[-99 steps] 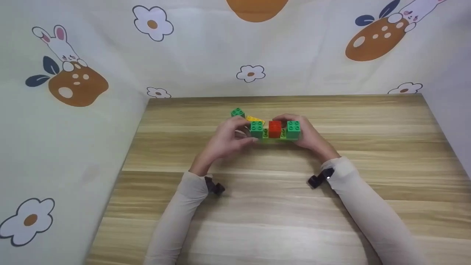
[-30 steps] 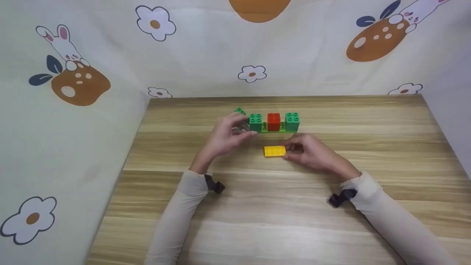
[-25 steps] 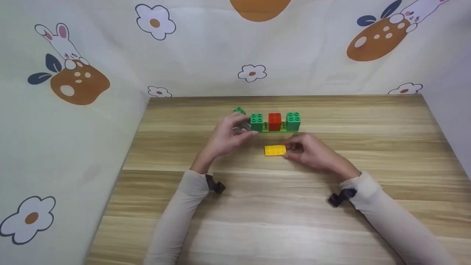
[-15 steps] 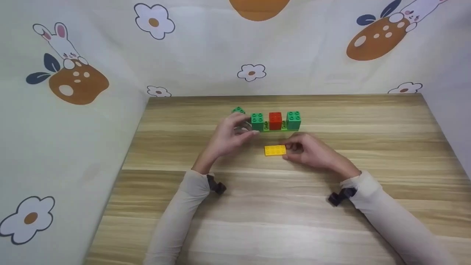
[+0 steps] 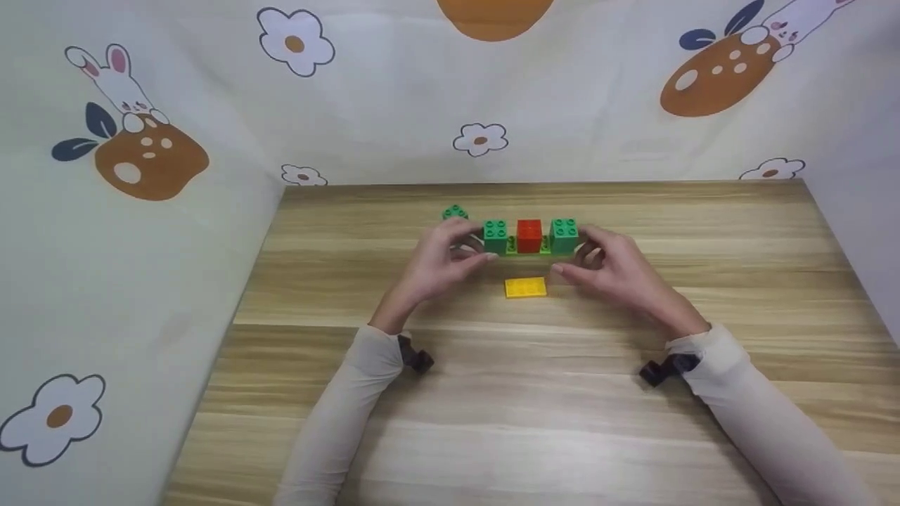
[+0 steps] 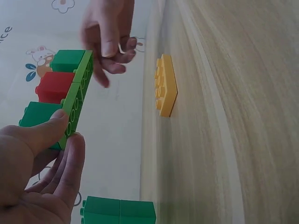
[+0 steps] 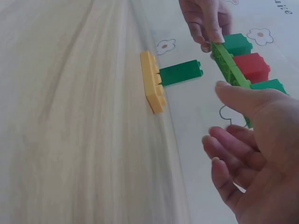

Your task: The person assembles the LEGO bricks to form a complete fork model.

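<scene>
Nearer the person than the fingertips of the left hand (image 5: pixel 439 260) and right hand (image 5: pixel 619 267), the yellow plate (image 5: pixel 526 287) lies on the table (image 5: pixel 527 393), studs up and touched by neither. Beyond it the left thumb and fingers pinch the left end of the bar (image 5: pixel 512 247), which is held up off the wood. By its other end the right fingers are loosely bent, the thumb well apart from them; whether any of them touches it, I cannot tell. Standing along the bar, away from the left fingertips, come a green block (image 5: pixel 495 237), a red block (image 5: pixel 529 237) and a second green block (image 5: pixel 564 237), with gaps between.

The lot looks like hard plastic: light, stiff, a little slick, hardly fragile. Its ends seem the best hold, low on the bar, since tugging the blocks might loosen them.

Behind the left fingers stands a green stack (image 5: pixel 455 212), mostly hidden in the head view.
</scene>
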A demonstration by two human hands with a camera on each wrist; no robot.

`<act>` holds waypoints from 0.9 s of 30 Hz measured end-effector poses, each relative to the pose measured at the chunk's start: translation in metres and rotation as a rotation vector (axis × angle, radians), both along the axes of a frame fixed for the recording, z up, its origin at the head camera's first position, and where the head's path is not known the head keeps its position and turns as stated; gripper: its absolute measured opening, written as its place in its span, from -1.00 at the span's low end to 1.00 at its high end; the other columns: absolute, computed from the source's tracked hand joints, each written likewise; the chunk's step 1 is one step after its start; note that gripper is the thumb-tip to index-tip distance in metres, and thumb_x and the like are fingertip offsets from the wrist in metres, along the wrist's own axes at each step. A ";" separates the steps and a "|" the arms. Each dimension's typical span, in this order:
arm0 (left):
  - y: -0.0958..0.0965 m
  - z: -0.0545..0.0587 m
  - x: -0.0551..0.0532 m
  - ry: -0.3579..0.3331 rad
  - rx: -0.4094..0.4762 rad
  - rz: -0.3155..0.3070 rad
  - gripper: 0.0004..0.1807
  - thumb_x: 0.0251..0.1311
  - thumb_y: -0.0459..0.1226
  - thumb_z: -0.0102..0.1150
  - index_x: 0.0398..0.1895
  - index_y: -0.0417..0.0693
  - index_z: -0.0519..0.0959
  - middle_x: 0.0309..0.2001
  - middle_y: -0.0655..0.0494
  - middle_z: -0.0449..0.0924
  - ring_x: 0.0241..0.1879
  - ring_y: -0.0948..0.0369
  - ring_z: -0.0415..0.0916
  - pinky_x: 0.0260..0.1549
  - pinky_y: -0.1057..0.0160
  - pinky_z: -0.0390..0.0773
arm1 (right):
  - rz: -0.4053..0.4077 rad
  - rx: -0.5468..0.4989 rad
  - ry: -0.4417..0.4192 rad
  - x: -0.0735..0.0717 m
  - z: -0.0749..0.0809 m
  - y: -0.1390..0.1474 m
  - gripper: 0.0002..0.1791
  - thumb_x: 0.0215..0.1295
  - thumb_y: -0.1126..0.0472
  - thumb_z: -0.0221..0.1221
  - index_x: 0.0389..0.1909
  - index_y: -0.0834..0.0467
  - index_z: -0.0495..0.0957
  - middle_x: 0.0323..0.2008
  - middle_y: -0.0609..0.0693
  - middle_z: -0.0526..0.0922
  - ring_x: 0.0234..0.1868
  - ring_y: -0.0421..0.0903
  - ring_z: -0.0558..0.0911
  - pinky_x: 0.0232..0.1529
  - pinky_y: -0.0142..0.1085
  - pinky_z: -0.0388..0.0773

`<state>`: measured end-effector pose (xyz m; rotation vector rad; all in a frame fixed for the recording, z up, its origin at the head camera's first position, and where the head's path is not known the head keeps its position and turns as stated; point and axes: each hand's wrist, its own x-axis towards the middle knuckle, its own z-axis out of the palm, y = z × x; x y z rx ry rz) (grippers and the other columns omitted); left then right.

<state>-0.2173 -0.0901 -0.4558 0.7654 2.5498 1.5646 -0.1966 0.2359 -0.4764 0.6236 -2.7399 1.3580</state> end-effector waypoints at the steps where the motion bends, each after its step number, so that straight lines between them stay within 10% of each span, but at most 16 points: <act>1: 0.000 -0.001 0.000 -0.006 0.001 -0.001 -0.54 0.30 -0.37 0.52 0.26 -0.18 0.69 0.07 -0.06 0.65 0.02 0.13 0.74 0.05 0.34 0.76 | -0.011 -0.017 0.011 0.000 0.000 0.001 -0.45 0.29 0.05 0.56 0.20 0.18 0.64 -0.14 0.09 0.81 -0.23 -0.06 0.73 -0.24 -0.43 0.71; 27: 0.000 -0.014 -0.001 -0.050 -0.196 -0.061 -0.64 0.10 -0.28 0.69 -0.03 -0.05 0.80 -0.15 0.10 0.79 -0.18 0.21 0.72 -0.04 0.22 0.79 | 0.018 0.040 -0.068 0.005 -0.009 0.012 -0.49 0.29 0.22 0.53 0.22 0.25 0.69 -0.13 0.12 0.81 -0.22 -0.04 0.71 -0.20 -0.42 0.70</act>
